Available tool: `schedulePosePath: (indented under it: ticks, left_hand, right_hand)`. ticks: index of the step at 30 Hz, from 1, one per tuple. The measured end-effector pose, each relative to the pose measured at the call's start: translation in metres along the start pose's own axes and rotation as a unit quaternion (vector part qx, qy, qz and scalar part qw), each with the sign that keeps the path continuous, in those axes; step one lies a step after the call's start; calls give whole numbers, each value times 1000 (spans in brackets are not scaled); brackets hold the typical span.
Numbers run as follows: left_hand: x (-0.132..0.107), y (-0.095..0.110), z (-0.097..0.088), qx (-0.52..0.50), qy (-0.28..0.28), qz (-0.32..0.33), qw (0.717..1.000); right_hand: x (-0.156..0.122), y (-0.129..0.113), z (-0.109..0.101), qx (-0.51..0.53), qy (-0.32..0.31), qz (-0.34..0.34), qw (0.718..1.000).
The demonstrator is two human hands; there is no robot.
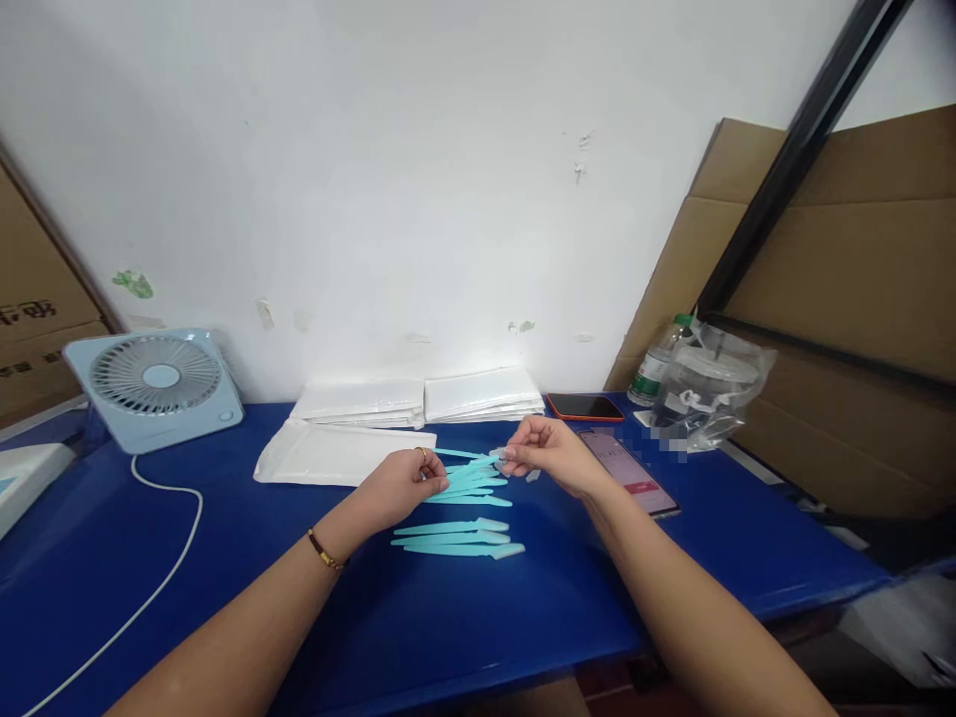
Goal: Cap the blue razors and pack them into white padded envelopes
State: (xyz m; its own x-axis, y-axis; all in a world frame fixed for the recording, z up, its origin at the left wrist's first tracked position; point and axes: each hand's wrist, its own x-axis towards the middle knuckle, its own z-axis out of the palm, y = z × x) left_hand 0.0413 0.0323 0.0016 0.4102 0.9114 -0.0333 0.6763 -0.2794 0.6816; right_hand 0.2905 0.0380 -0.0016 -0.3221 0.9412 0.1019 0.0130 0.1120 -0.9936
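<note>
Several thin turquoise plastic razors with clear caps [457, 539] lie in a loose pile on the blue table [224, 558]. My left hand [403, 485] is closed on the handle end of a fanned bunch of these razors [472, 478]. My right hand [544, 453] pinches the capped tip of one razor at the top of that bunch. A small clear cap [533, 476] lies loose just below my right hand. Three razors rest side by side nearer to me, untouched.
White padded envelopes [340, 453] and two stacks of them [425, 400] lie by the wall. A light-blue desk fan [155, 386] with a white cable [160, 583] stands at left. Two phones [584, 406] [634, 473], a water bottle [657, 366] and a clear bag [709, 393] sit at right. Cardboard leans behind.
</note>
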Motion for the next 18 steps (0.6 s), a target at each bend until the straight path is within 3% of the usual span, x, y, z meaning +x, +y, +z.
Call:
schedulePosePath:
  ticks: [9,15,18]
  left_hand:
    - [1,0,-2,0,0,1,1000]
    - [-1,1,1,4,-11,7,1000]
    - [-4,2,3,22,-44,14,999]
  right_hand:
    - [0,-2,-2,0,23,-19,1000]
    - [1,7,11,-5,-34,-8,999]
    - [0,5,7,-63,-83,6,995]
